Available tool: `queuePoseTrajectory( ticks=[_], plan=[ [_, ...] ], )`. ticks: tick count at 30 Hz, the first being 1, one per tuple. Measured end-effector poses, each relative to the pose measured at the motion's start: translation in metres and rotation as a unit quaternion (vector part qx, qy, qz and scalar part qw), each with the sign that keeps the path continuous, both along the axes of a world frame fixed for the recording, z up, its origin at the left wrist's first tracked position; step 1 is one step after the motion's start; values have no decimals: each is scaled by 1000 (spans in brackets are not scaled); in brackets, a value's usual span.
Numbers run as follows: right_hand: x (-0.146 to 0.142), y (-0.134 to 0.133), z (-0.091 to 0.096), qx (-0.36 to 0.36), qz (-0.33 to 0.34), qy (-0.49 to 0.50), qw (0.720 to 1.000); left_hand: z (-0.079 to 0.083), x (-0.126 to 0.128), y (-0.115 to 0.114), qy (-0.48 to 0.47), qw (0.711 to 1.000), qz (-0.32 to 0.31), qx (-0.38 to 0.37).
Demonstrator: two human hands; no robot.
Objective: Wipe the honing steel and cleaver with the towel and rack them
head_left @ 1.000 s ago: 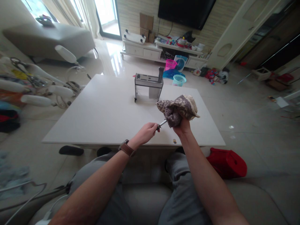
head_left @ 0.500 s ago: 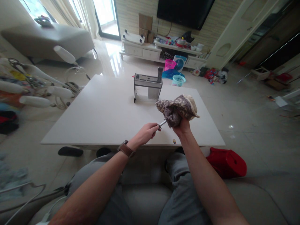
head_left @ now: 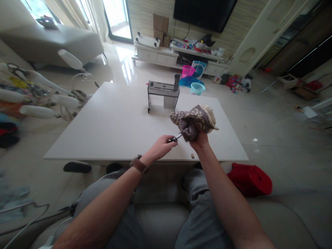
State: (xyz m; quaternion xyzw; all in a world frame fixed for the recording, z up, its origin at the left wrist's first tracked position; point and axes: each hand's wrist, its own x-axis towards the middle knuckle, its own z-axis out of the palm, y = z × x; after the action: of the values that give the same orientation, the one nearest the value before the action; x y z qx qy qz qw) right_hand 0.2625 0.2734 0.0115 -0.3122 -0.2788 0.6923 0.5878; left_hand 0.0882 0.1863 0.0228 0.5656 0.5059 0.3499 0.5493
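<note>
My left hand [head_left: 165,145] is closed on the dark handle of a slim metal tool [head_left: 179,136], whose far end disappears into a bunched brown-and-cream cloth [head_left: 198,119]. The cloth hides what kind of tool it is. Wrapped in the cloth's underside, my right hand [head_left: 201,141] grips it from below, its fingers mostly covered. Both hands are just above the near right part of the white table [head_left: 103,128]. Beyond them on the table stands a grey knife rack [head_left: 162,90], with a dark-handled cleaver [head_left: 176,83] upright in its right end.
A small cartoon sticker [head_left: 192,156] is on the table near its front edge. A red object [head_left: 250,180] rests at the right beside the seat. Pink [head_left: 188,71] and light-blue baskets [head_left: 197,89] stand on the floor past the table. White-armed lamp parts [head_left: 64,100] are at the left.
The cloth and both hands have shifted slightly left. More of the tool's dark handle shows at my left fingertips. The knife rack stays in place on the table.
</note>
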Motion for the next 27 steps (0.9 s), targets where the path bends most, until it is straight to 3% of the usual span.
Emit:
queuePoseTrajectory(
  ticks=[7,15,27],
  plan=[
    [-20,-11,-11,17,12,-22,1000,-4,5,5,-53,998,23,-19],
    [-33,-16,-13,11,-13,-23,1000,-7,0,7,9,1000,20,3],
    [18,20,8,-5,-89,20,996,-6,-14,-1,111,993,-31,21]
  ],
)
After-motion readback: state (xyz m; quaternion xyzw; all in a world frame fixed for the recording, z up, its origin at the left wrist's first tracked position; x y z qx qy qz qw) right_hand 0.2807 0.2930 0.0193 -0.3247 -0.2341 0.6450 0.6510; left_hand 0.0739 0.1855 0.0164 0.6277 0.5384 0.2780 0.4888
